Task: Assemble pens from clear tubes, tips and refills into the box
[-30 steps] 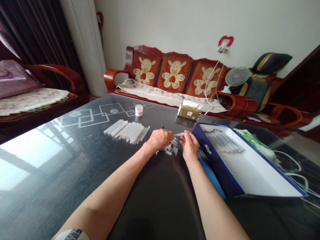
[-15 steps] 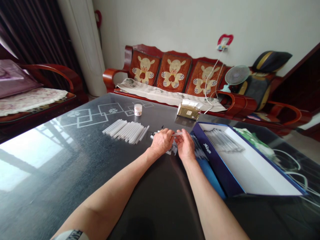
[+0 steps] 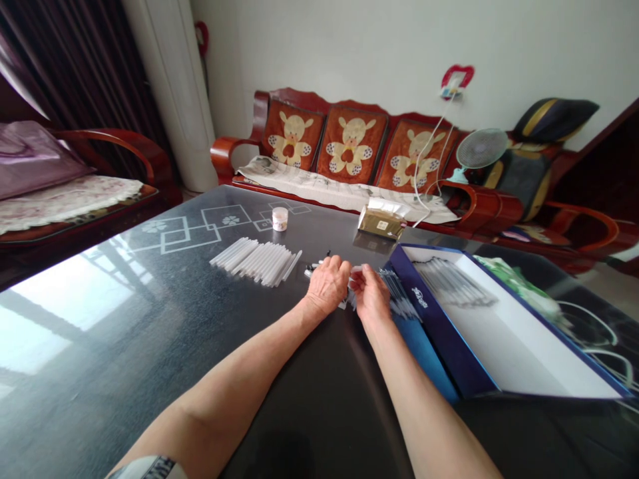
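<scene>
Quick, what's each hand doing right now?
Left hand: curled, grip hidden, so can't tell whether it's holding anything.
Right hand: closed on a small pale piece.

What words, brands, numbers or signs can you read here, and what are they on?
None readable.
Blue box: white script, too blurred.
Tissue pack: pale label, too small.
Sleeve: dark marks, possibly letters, cut off.
Jar: coloured marks, too small.

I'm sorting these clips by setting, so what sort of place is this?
Most likely a living room in a home. A carved wooden sofa with animal-patterned cushions stands beyond the dark table, and a small fan is near the sofa's end.
</scene>
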Available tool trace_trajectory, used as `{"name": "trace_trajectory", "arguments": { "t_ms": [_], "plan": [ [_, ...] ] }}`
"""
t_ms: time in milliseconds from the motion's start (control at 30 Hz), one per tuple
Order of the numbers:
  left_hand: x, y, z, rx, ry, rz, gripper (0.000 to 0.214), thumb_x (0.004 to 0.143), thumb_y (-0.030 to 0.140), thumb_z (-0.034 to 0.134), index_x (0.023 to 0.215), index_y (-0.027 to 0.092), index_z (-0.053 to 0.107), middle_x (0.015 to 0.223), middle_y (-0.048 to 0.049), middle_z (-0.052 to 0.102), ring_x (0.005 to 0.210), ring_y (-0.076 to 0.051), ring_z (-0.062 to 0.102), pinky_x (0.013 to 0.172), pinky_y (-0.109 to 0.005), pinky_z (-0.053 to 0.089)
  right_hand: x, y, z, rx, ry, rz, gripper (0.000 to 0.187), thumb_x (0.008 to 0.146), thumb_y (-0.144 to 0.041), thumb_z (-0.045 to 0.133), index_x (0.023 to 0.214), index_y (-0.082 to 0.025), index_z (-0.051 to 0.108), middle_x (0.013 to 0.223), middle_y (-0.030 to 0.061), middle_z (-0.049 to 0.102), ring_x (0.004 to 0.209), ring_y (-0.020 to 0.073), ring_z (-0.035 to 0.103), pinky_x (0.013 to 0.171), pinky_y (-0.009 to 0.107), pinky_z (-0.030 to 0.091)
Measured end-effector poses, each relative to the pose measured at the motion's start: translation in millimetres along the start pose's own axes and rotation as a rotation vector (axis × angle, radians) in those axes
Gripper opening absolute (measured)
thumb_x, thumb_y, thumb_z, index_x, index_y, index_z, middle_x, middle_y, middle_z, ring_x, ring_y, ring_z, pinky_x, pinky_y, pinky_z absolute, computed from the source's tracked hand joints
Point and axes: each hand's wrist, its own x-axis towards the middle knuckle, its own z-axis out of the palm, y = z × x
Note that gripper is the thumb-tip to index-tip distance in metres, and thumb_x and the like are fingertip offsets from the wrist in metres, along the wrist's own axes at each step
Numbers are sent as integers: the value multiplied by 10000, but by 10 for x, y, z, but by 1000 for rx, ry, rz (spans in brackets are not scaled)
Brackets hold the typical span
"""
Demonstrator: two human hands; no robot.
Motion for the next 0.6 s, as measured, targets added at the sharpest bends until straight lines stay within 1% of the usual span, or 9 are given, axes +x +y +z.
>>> {"name": "trace_trajectory", "arguments": {
  "t_ms": [100,167,267,367,433,467,500,600],
  "plan": [
    [4,10,4,-59,-37,-22,228,952,276,396,939,194,608,909,-87,607,834,-210,584,688,-305,471,24,-1,-14,-4,-26,-72,317,597,-367,786,797,-171,637,672,-24,667,567,97,595,530,223,473],
    [13,5,2,-155,-44,-38,244,955,294,397,945,188,617,894,-79,631,809,-192,608,689,-285,471,37,-21,-22,4,-69,-90,338,607,-374,784,842,-174,647,722,-13,679,608,102,611,572,234,491],
    [43,-25,-17,-395,-52,-87,253,945,303,416,907,183,636,805,-50,664,735,-159,629,684,-253,466,50,-70,-33,23,-141,-76,345,630,-377,777,885,-184,647,767,-8,679,688,112,633,633,247,505],
    [84,-60,-51,-697,-160,-153,261,924,303,434,805,183,632,658,-1,652,572,-117,597,591,-215,447,51,-128,-38,45,-224,-34,336,645,-377,772,899,-200,643,771,-18,668,729,115,635,665,253,507],
    [100,-66,-71,-800,-209,-185,262,914,308,443,773,183,625,622,16,643,511,-102,569,543,-205,428,44,-162,-35,56,-257,1,350,644,-384,773,916,-206,642,782,-20,668,736,116,635,670,254,507],
    [103,-62,-77,-794,-193,-193,242,907,306,458,785,185,629,635,16,650,524,-104,577,551,-206,429,38,-174,-31,62,-258,16,361,645,-393,772,926,-206,641,796,-17,671,740,116,635,668,252,507],
    [102,-53,-79,-755,-151,-193,212,898,300,477,810,189,635,663,11,662,562,-111,595,577,-210,437,32,-181,-27,69,-249,28,372,647,-407,770,930,-205,640,812,-13,676,741,115,636,661,246,507],
    [80,-18,-50,-541,-4,-129,158,892,291,509,884,193,632,781,-22,686,723,-146,636,681,-236,457,18,-172,-14,89,-198,36,373,646,-449,767,882,-193,633,815,-9,679,707,106,631,610,223,497]
  ]
}}
